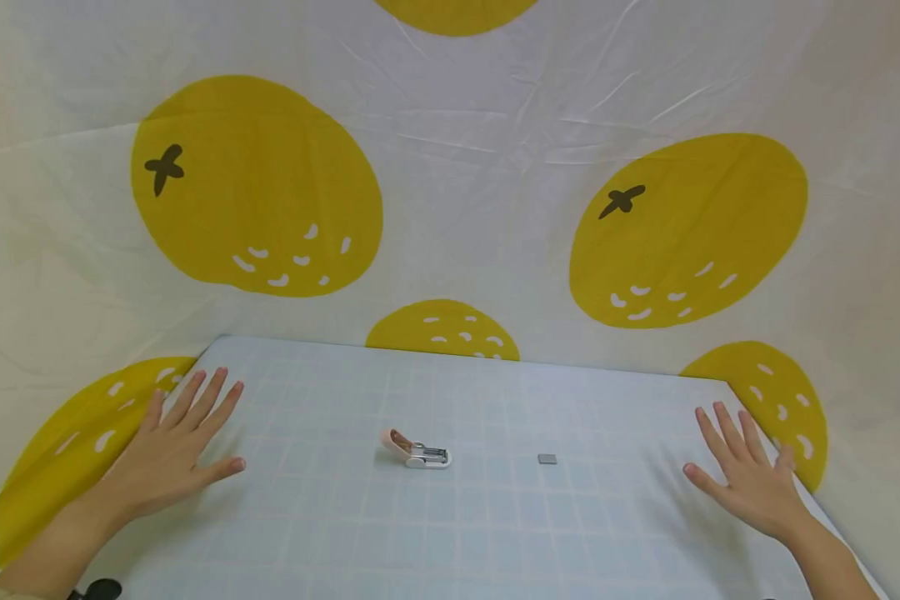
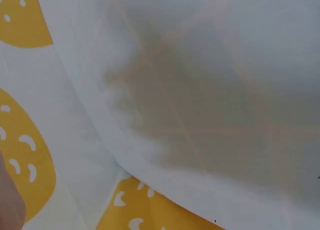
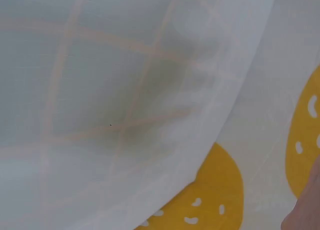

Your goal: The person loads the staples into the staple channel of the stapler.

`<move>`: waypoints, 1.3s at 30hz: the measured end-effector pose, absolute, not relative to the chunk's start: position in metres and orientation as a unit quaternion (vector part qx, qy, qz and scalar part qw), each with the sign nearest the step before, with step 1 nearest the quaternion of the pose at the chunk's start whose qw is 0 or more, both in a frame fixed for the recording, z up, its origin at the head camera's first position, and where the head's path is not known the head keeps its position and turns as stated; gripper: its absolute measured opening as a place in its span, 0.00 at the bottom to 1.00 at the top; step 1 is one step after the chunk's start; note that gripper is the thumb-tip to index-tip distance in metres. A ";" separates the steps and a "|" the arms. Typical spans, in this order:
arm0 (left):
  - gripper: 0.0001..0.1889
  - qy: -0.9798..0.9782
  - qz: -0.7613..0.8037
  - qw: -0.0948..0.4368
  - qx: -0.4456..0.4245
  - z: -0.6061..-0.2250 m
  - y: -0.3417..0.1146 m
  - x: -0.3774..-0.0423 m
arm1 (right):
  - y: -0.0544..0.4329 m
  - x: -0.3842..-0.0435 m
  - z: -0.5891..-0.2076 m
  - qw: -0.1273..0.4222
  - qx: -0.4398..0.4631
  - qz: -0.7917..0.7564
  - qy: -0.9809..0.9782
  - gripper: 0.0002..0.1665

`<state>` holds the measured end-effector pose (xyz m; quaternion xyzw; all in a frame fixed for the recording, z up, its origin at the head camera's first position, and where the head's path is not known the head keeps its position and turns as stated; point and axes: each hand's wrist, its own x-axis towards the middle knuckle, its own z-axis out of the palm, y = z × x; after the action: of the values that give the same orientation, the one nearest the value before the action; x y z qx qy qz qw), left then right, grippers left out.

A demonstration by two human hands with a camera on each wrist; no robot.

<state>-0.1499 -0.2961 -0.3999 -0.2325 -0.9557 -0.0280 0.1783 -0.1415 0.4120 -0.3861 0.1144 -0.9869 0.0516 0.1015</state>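
A small stapler (image 1: pixel 418 452) with a white base and a pink lever raised at its left lies mid-table. To its right is a small grey strip of staples (image 1: pixel 547 459), apart from it. Over the left side of the table hovers my left hand (image 1: pixel 183 446), fingers straight and spread, holding nothing. My right hand (image 1: pixel 753 475) is spread the same way above the right edge, nearer the grey strip than the stapler. Each wrist view shows mostly a hand's shadow on the cloth, with a bit of skin at the lower outer corner.
A pale blue checked cloth covers the table (image 1: pixel 487 542). Behind and beside it hangs a white sheet (image 1: pixel 472 208) printed with large yellow fruit. A dark rounded object (image 1: pixel 103 589) shows at the lower left, by the left forearm.
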 end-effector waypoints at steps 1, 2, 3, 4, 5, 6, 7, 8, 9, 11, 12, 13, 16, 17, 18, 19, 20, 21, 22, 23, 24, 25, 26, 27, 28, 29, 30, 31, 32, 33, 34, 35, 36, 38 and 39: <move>0.53 -0.955 -0.032 0.179 -0.236 -0.401 -0.295 -0.150 | 0.412 -0.142 -0.386 0.102 0.116 0.053 -0.987 0.52; 0.53 -0.953 -0.033 0.178 -0.242 -0.403 -0.295 -0.149 | 0.412 -0.143 -0.385 0.102 0.117 0.055 -0.986 0.52; 0.53 -0.952 -0.036 0.178 -0.248 -0.405 -0.294 -0.149 | 0.412 -0.143 -0.385 0.102 0.118 0.058 -0.986 0.51; 0.52 -0.950 -0.038 0.177 -0.253 -0.407 -0.293 -0.149 | 0.412 -0.144 -0.385 0.103 0.119 0.061 -0.986 0.51; 0.52 -0.949 -0.041 0.176 -0.257 -0.409 -0.292 -0.148 | 0.412 -0.145 -0.385 0.102 0.120 0.064 -0.985 0.51; 0.52 -0.949 -0.043 0.175 -0.260 -0.410 -0.291 -0.148 | 0.411 -0.145 -0.385 0.103 0.122 0.066 -0.985 0.51; 0.52 -0.949 -0.043 0.175 -0.260 -0.412 -0.291 -0.148 | 0.411 -0.146 -0.385 0.103 0.123 0.067 -0.985 0.51; 0.52 -0.949 -0.043 0.175 -0.260 -0.413 -0.291 -0.148 | 0.410 -0.146 -0.385 0.103 0.125 0.068 -0.985 0.51; 0.52 -0.949 -0.044 0.175 -0.260 -0.414 -0.291 -0.148 | 0.410 -0.147 -0.385 0.103 0.126 0.068 -0.984 0.51; 0.52 -0.949 -0.044 0.177 -0.257 -0.415 -0.291 -0.147 | 0.409 -0.147 -0.386 0.104 0.128 0.067 -0.984 0.51; 0.51 -0.949 -0.044 0.178 -0.257 -0.416 -0.291 -0.147 | 0.408 -0.147 -0.387 0.104 0.128 0.067 -0.984 0.51; 0.51 -0.948 -0.042 0.180 -0.259 -0.416 -0.291 -0.148 | 0.407 -0.148 -0.388 0.103 0.128 0.066 -0.984 0.51; 0.51 -0.944 -0.039 0.188 -0.269 -0.417 -0.289 -0.148 | 0.404 -0.149 -0.391 0.096 0.129 0.070 -0.984 0.49; 0.51 -0.942 -0.041 0.189 -0.273 -0.417 -0.287 -0.148 | 0.401 -0.149 -0.392 0.091 0.129 0.075 -0.985 0.49; 0.51 -0.941 -0.046 0.188 -0.276 -0.417 -0.285 -0.148 | 0.399 -0.150 -0.392 0.085 0.128 0.084 -0.985 0.49; 0.50 -0.941 -0.059 0.184 -0.277 -0.418 -0.283 -0.148 | 0.396 -0.151 -0.393 0.077 0.127 0.096 -0.984 0.48; 0.49 -0.941 -0.080 0.180 -0.275 -0.418 -0.279 -0.148 | 0.393 -0.152 -0.393 0.068 0.126 0.114 -0.983 0.47; 0.48 -0.943 -0.110 0.165 -0.269 -0.419 -0.276 -0.148 | 0.389 -0.153 -0.393 0.061 0.127 0.134 -0.981 0.46; 0.47 -0.943 -0.144 0.150 -0.260 -0.419 -0.272 -0.148 | 0.385 -0.154 -0.392 0.051 0.130 0.160 -0.977 0.44; 0.45 -0.940 -0.183 0.133 -0.254 -0.419 -0.267 -0.149 | 0.381 -0.155 -0.392 0.041 0.132 0.188 -0.972 0.42; 0.43 -0.937 -0.219 0.121 -0.245 -0.419 -0.262 -0.149 | 0.377 -0.157 -0.392 0.033 0.134 0.214 -0.967 0.39; 0.40 -0.930 -0.257 0.110 -0.239 -0.420 -0.256 -0.149 | 0.373 -0.158 -0.392 0.026 0.139 0.240 -0.960 0.36; 0.38 -0.921 -0.294 0.099 -0.234 -0.421 -0.251 -0.150 | 0.369 -0.160 -0.392 0.019 0.143 0.262 -0.954 0.33; 0.36 -0.912 -0.330 0.085 -0.227 -0.421 -0.245 -0.150 | 0.365 -0.161 -0.393 0.014 0.144 0.282 -0.948 0.31; 0.33 -0.903 -0.358 0.077 -0.226 -0.422 -0.239 -0.151 | 0.361 -0.163 -0.394 0.007 0.145 0.305 -0.941 0.29; 0.32 -0.894 -0.381 0.070 -0.224 -0.423 -0.233 -0.153 | 0.358 -0.165 -0.396 0.004 0.146 0.324 -0.935 0.28; 0.31 -0.887 -0.401 0.064 -0.220 -0.425 -0.227 -0.155 | 0.355 -0.166 -0.398 0.000 0.147 0.342 -0.928 0.27; 0.30 -0.879 -0.422 0.053 -0.216 -0.427 -0.221 -0.158 | 0.351 -0.169 -0.400 -0.006 0.146 0.359 -0.922 0.27; 0.29 -0.872 -0.440 0.041 -0.211 -0.429 -0.215 -0.161 | 0.349 -0.171 -0.402 -0.008 0.144 0.376 -0.915 0.26; 0.28 -0.868 -0.449 0.030 -0.207 -0.430 -0.209 -0.164 | 0.346 -0.173 -0.405 -0.012 0.143 0.393 -0.908 0.26; 0.28 -0.866 -0.455 0.023 -0.207 -0.432 -0.204 -0.167 | 0.343 -0.176 -0.408 -0.018 0.142 0.409 -0.901 0.26; 0.27 -0.864 -0.459 0.017 -0.207 -0.433 -0.198 -0.170 | 0.340 -0.179 -0.410 -0.024 0.137 0.422 -0.896 0.27; 0.27 -0.862 -0.461 0.011 -0.209 -0.434 -0.193 -0.173 | 0.337 -0.181 -0.413 -0.031 0.129 0.434 -0.891 0.27; 0.26 -0.858 -0.465 0.002 -0.217 -0.434 -0.182 -0.177 | 0.330 -0.187 -0.419 -0.042 0.117 0.457 -0.881 0.27; 0.26 -0.857 -0.466 0.001 -0.222 -0.434 -0.177 -0.179 | 0.326 -0.189 -0.422 -0.050 0.112 0.468 -0.875 0.27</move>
<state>-0.1788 -0.1773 -0.4341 -0.2217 -0.8565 -0.4660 0.0009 -0.1889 0.3262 -0.4215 0.1115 -0.8751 0.4682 -0.0504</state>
